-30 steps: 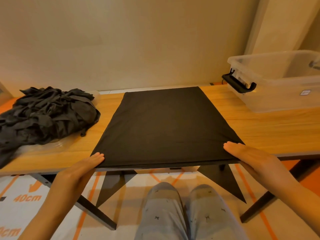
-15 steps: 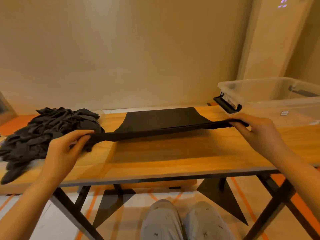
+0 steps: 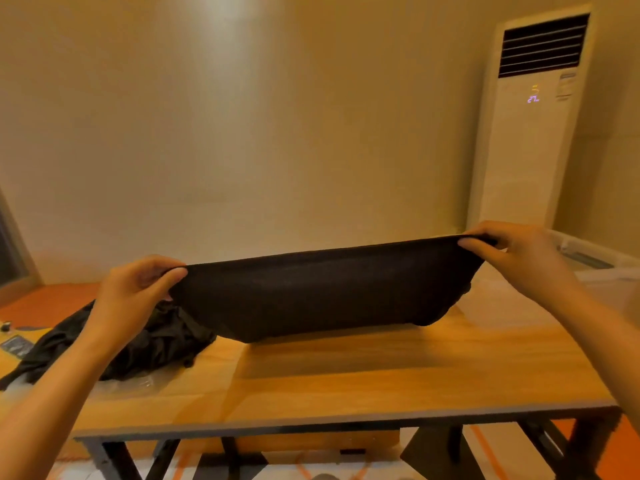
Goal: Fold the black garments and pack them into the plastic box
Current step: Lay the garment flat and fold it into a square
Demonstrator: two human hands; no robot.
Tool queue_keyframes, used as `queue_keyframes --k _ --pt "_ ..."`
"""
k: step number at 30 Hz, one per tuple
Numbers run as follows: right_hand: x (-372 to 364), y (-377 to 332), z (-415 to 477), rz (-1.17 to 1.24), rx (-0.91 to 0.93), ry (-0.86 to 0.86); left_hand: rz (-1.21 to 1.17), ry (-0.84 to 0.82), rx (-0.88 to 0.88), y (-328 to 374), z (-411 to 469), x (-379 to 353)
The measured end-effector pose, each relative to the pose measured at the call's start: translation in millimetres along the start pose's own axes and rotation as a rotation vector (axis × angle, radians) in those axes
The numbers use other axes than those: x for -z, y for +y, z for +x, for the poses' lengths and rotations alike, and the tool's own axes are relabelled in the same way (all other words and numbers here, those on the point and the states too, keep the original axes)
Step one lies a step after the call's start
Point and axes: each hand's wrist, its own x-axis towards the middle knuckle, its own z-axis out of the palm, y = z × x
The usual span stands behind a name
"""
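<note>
A flat black garment (image 3: 322, 292) hangs stretched between my two hands above the wooden table (image 3: 363, 372), its lower edge just touching the tabletop. My left hand (image 3: 138, 296) pinches its left top corner. My right hand (image 3: 512, 258) pinches its right top corner, slightly higher. A crumpled pile of black garments (image 3: 152, 344) lies on the table's left side, partly behind my left forearm. The clear plastic box (image 3: 595, 268) shows at the right edge, mostly hidden by my right arm.
A tall white floor air conditioner (image 3: 526, 133) stands in the right corner against the wall. The table's near edge and black legs (image 3: 571, 452) run along the bottom. A small dark object (image 3: 15, 344) lies at the far left.
Both hands took the garment's near corners and lifted them up and away from me. The cloth went from lying flat to hanging off the table. The camera tilted upward.
</note>
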Motion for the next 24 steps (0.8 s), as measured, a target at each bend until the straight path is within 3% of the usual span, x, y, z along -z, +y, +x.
queue_keyframes --k 10,15,18,22,24 --pt "-67.5 74.8 42.6 -0.013 -0.185 -0.219 -0.083 -0.54 0.296 -58.9 23.2 -40.0" --pt "-117.0 110.1 119.1 -0.124 -0.151 -0.294 0.089 -0.656 0.269 -96.2 86.3 -85.3" --pt "-139.7 126.0 182.5 -0.224 -0.146 -0.304 0.203 -0.524 0.207 -117.6 159.9 -107.1" --pt "-109.0 111.6 266.0 -0.186 -0.085 0.185 0.042 0.017 0.066 -92.2 264.2 -98.8" --pt "-80.1 91.1 293.8 -0.165 0.007 0.402 -0.065 0.2 -0.004 -65.7 297.5 -87.0"
